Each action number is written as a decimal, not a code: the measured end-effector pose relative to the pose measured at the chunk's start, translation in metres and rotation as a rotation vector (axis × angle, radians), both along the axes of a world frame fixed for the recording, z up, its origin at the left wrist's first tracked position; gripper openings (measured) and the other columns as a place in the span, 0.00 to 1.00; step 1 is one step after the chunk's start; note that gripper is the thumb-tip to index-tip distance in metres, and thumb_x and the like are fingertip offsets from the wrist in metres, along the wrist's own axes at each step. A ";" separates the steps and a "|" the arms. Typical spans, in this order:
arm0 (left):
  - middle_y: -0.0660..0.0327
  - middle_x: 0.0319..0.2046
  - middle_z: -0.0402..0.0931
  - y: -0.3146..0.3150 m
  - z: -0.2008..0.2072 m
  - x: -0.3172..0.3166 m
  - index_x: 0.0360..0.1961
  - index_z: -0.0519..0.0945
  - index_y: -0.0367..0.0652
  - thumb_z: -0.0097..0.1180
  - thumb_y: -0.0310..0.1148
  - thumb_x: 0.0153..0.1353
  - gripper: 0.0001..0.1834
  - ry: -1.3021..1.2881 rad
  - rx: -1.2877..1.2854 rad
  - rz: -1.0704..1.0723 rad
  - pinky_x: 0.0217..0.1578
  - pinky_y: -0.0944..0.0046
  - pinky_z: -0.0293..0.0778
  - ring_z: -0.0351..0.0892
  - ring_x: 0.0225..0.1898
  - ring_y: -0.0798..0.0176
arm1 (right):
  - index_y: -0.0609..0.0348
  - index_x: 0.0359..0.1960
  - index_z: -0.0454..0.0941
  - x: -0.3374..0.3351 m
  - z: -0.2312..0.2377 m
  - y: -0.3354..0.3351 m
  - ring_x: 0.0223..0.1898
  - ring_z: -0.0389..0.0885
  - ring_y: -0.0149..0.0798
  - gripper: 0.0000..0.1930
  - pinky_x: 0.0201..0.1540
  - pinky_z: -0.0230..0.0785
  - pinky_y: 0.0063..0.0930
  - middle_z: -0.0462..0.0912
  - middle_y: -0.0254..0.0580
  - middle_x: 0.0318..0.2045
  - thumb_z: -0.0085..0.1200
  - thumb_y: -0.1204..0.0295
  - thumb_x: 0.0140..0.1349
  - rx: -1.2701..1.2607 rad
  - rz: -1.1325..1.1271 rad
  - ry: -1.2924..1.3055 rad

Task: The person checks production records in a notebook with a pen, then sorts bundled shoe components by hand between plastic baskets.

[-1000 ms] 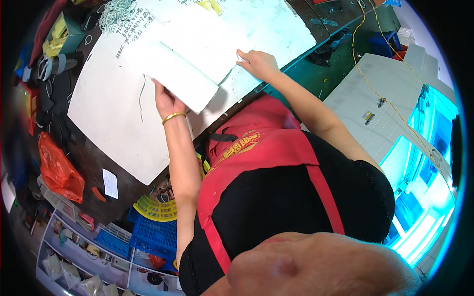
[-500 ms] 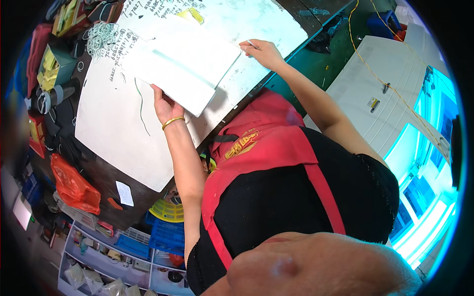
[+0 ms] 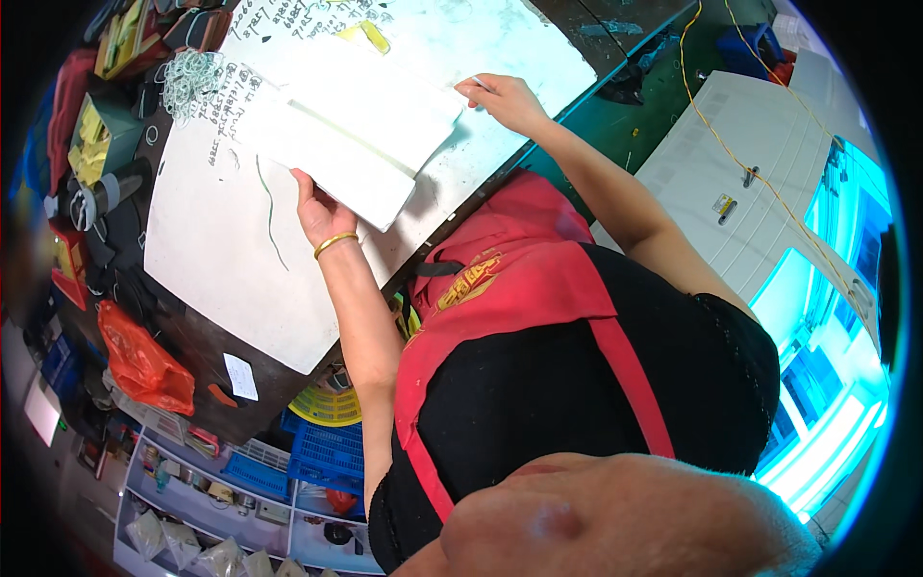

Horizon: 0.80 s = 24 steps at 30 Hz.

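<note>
A white open notebook or folder of blank-looking pages [image 3: 370, 111] lies tilted over the white table board, its fold running across it. My left hand [image 3: 325, 213], with a gold bangle at the wrist, grips its near left edge, thumb on top and fingers underneath. At the far right edge of the pages is my right hand [image 3: 502, 100], its fingers pinched around a thin pale pen-like stick [image 3: 482, 84]. Whether those fingertips also touch the page is too bright to tell.
Handwriting covers the far left of the board [image 3: 231, 288]. A pile of pale rubber bands [image 3: 192, 85], a yellow slip [image 3: 370, 37] and a green string [image 3: 269, 216] lie there. An orange plastic bag [image 3: 144, 361] sits left; a white panel [image 3: 711, 183] stands right.
The right side of the pages has shifted slightly and its edge now curves near my right hand. My right hand has moved a little left; my left hand keeps its grip.
</note>
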<state>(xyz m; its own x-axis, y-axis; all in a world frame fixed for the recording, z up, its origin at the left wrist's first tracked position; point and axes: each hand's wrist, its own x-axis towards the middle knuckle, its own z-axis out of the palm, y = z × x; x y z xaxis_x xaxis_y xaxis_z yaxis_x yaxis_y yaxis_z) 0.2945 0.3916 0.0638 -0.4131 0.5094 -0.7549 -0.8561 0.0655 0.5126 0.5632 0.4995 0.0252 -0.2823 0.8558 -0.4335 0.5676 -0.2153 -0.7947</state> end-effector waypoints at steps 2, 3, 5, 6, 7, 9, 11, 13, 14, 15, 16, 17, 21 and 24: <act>0.58 0.46 0.76 0.001 0.001 0.001 0.49 0.74 0.36 0.51 0.44 0.64 0.21 0.004 -0.013 0.002 0.52 0.53 0.71 0.74 0.49 0.57 | 0.53 0.43 0.81 0.002 -0.005 0.001 0.25 0.71 0.25 0.16 0.29 0.64 0.20 0.80 0.32 0.27 0.49 0.58 0.62 0.020 0.009 -0.014; 0.58 0.46 0.76 0.001 0.001 0.000 0.49 0.74 0.36 0.50 0.43 0.64 0.21 0.004 -0.006 0.003 0.52 0.53 0.70 0.74 0.49 0.57 | 0.53 0.43 0.81 0.003 -0.006 0.001 0.25 0.71 0.25 0.16 0.29 0.64 0.20 0.80 0.32 0.27 0.49 0.58 0.62 0.019 0.008 -0.013; 0.58 0.46 0.76 0.000 0.000 0.000 0.49 0.74 0.36 0.50 0.43 0.64 0.21 0.006 -0.001 0.004 0.52 0.53 0.70 0.74 0.49 0.57 | 0.53 0.39 0.81 0.004 -0.007 0.002 0.27 0.74 0.29 0.18 0.32 0.66 0.23 0.81 0.32 0.26 0.50 0.53 0.60 -0.004 0.010 -0.015; 0.58 0.46 0.76 0.000 -0.001 0.000 0.49 0.74 0.36 0.50 0.43 0.64 0.21 0.003 0.007 0.002 0.53 0.53 0.70 0.74 0.49 0.57 | 0.53 0.39 0.81 0.004 -0.007 0.002 0.27 0.74 0.29 0.18 0.32 0.66 0.23 0.81 0.32 0.26 0.50 0.53 0.60 -0.006 0.010 -0.013; 0.58 0.46 0.76 0.000 -0.002 0.000 0.49 0.74 0.36 0.50 0.43 0.64 0.21 0.000 0.014 0.001 0.53 0.53 0.70 0.74 0.49 0.57 | 0.53 0.39 0.81 0.004 -0.007 0.002 0.26 0.74 0.29 0.18 0.32 0.66 0.23 0.81 0.32 0.25 0.50 0.53 0.60 -0.006 0.016 -0.019; 0.58 0.46 0.76 0.001 0.000 0.001 0.49 0.74 0.36 0.50 0.43 0.64 0.21 -0.001 0.011 0.001 0.53 0.53 0.70 0.74 0.50 0.57 | 0.53 0.38 0.81 0.004 -0.006 0.002 0.26 0.73 0.28 0.18 0.32 0.66 0.23 0.81 0.32 0.25 0.50 0.53 0.60 -0.007 0.020 -0.026; 0.58 0.46 0.76 0.002 0.000 0.002 0.49 0.74 0.36 0.50 0.42 0.64 0.20 -0.003 0.008 0.001 0.53 0.53 0.70 0.74 0.50 0.57 | 0.54 0.42 0.81 0.002 -0.001 0.001 0.24 0.69 0.25 0.17 0.29 0.63 0.20 0.79 0.31 0.26 0.50 0.57 0.61 -0.007 0.027 -0.017; 0.58 0.46 0.76 0.000 -0.001 0.001 0.48 0.74 0.36 0.51 0.42 0.64 0.20 -0.016 0.006 0.015 0.54 0.54 0.70 0.74 0.50 0.57 | 0.54 0.41 0.81 0.001 0.001 0.001 0.24 0.69 0.25 0.17 0.28 0.63 0.20 0.79 0.31 0.26 0.50 0.56 0.61 -0.009 0.032 -0.022; 0.58 0.46 0.76 0.000 -0.003 0.000 0.48 0.74 0.36 0.51 0.42 0.64 0.20 -0.017 0.007 0.014 0.54 0.54 0.70 0.74 0.50 0.57 | 0.54 0.41 0.81 0.000 0.002 0.001 0.24 0.69 0.25 0.17 0.28 0.63 0.20 0.79 0.31 0.26 0.51 0.56 0.61 -0.009 0.035 -0.028; 0.58 0.47 0.76 0.000 -0.004 0.000 0.49 0.73 0.36 0.51 0.42 0.64 0.20 -0.035 0.028 0.013 0.54 0.54 0.70 0.73 0.51 0.57 | 0.54 0.41 0.81 0.001 0.001 0.002 0.24 0.69 0.25 0.17 0.28 0.63 0.20 0.79 0.31 0.26 0.51 0.56 0.61 -0.008 0.034 -0.029; 0.57 0.48 0.75 0.000 -0.006 -0.001 0.49 0.73 0.36 0.51 0.42 0.64 0.21 -0.053 0.049 0.012 0.54 0.54 0.70 0.73 0.51 0.57 | 0.54 0.41 0.81 0.001 -0.002 0.002 0.24 0.69 0.25 0.17 0.28 0.63 0.20 0.79 0.30 0.26 0.51 0.56 0.61 -0.019 0.045 -0.030; 0.57 0.48 0.75 0.000 -0.008 -0.003 0.49 0.73 0.36 0.51 0.42 0.64 0.21 -0.053 0.049 0.012 0.54 0.54 0.70 0.73 0.51 0.57 | 0.55 0.41 0.81 0.001 -0.003 0.003 0.24 0.68 0.25 0.17 0.28 0.63 0.20 0.78 0.30 0.26 0.51 0.55 0.61 -0.031 0.057 -0.031; 0.56 0.50 0.74 -0.003 -0.014 -0.006 0.50 0.72 0.36 0.51 0.42 0.63 0.22 -0.040 0.068 -0.010 0.54 0.54 0.69 0.73 0.52 0.57 | 0.55 0.40 0.81 0.001 -0.008 0.003 0.24 0.70 0.25 0.17 0.29 0.64 0.21 0.80 0.32 0.27 0.51 0.56 0.61 -0.022 0.064 -0.080; 0.54 0.52 0.71 -0.012 -0.010 -0.011 0.54 0.69 0.36 0.49 0.43 0.64 0.24 -0.015 0.113 -0.046 0.55 0.52 0.68 0.71 0.54 0.55 | 0.53 0.40 0.81 -0.007 -0.013 -0.006 0.24 0.74 0.30 0.17 0.28 0.68 0.25 0.80 0.35 0.27 0.54 0.54 0.58 0.262 0.041 0.086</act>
